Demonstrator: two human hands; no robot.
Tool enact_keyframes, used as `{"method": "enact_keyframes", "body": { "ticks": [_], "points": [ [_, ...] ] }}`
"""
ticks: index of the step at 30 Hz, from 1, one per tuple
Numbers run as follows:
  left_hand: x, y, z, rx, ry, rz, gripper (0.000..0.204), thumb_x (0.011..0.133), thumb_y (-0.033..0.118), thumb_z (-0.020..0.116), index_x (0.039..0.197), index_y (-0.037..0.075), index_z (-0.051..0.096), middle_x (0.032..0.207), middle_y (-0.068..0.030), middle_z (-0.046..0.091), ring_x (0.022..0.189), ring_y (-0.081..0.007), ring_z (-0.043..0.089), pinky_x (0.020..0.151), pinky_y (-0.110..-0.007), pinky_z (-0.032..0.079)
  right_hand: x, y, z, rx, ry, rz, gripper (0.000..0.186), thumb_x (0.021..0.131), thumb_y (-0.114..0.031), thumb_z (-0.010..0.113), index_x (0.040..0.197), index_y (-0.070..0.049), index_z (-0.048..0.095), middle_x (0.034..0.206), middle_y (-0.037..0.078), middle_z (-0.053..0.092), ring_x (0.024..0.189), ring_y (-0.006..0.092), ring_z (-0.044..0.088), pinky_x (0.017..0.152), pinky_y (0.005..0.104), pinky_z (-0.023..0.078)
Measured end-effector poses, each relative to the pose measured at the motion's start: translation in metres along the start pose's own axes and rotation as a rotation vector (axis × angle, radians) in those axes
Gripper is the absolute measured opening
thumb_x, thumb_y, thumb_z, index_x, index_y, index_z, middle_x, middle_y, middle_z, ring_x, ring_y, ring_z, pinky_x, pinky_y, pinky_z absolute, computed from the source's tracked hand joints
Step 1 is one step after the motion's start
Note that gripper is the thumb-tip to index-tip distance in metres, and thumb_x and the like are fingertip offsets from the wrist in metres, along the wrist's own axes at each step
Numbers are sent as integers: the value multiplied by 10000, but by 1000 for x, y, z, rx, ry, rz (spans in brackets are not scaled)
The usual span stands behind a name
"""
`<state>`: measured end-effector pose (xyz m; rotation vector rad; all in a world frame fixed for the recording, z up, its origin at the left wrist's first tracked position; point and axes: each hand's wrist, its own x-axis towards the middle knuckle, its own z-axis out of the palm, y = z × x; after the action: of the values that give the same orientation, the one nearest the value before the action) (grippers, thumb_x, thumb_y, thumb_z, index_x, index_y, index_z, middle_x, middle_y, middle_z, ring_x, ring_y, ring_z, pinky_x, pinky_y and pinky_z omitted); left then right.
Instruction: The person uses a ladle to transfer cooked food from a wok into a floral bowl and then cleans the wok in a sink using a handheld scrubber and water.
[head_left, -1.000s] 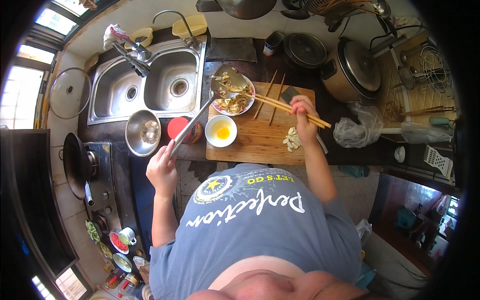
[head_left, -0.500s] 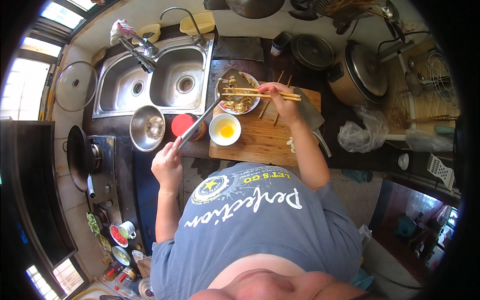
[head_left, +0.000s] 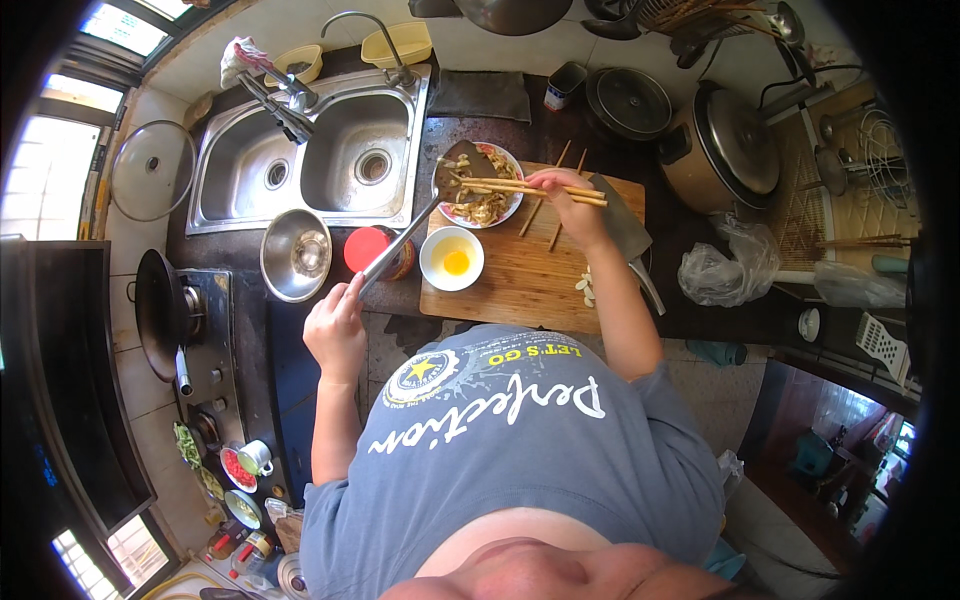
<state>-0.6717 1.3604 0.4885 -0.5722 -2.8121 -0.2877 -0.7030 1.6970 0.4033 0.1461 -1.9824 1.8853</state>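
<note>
In my left hand (head_left: pixel 337 325) is the handle of a metal spatula (head_left: pixel 400 248), its broad blade over a patterned plate (head_left: pixel 519 196). Cooked food (head_left: pixel 487 208) in small pieces lies on that plate, and some pieces sit on the blade. My right hand (head_left: pixel 562 190) grips a pair of chopsticks (head_left: pixel 500 185), closed around them, with the tips at the spatula blade. A white bowl (head_left: pixel 437 278) with a raw egg (head_left: pixel 456 262) in it stands just in front of the plate, partly on the wooden cutting board (head_left: pixel 520 290).
A cleaver (head_left: pixel 622 228) and two more chopsticks (head_left: pixel 545 205) lie on the board beside peeled garlic cloves (head_left: pixel 586 287). Left of the bowl are a red-lidded jar (head_left: pixel 366 246) and a steel bowl (head_left: pixel 296 256). A double sink (head_left: pixel 408 150) is behind; a wok (head_left: pixel 160 310) sits on the stove at left.
The chopsticks have come closer together at their tips by the spatula blade. Both hands stay in nearly the same place.
</note>
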Motion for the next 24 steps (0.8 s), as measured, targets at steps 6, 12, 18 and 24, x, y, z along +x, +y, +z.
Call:
{"method": "enact_keyframes", "body": {
  "ticks": [6,12,18,24],
  "points": [
    [1,1,2,-3,-7,-17,452,646,27,625,1052,221,585,901,-35,600,776,-231,576,671,-315,455,-14,3,9,-1,4,16,245,812,-220,564,799,21,603,822,88,607,788,169,563,731,270,433],
    [3,0,5,45,61,46,429,615,24,620,1013,181,599,836,-13,580,664,-208,553,585,-306,436,-19,9,0,-89,54,62,172,782,-152,596,777,20,605,814,90,610,790,172,568,720,264,436],
    [2,0,4,84,-17,-2,452,638,39,628,1053,212,576,877,-19,586,744,-221,569,646,-319,450,-26,14,10,-78,62,10,153,770,-136,608,779,16,603,813,92,612,775,178,576,699,267,448],
    [0,1,2,110,53,55,367,654,43,603,994,180,602,812,-8,576,654,-203,549,575,-306,428,-35,15,11,-139,88,13,158,769,-143,609,788,13,597,824,95,609,774,185,575,695,273,450]
  ]
}}
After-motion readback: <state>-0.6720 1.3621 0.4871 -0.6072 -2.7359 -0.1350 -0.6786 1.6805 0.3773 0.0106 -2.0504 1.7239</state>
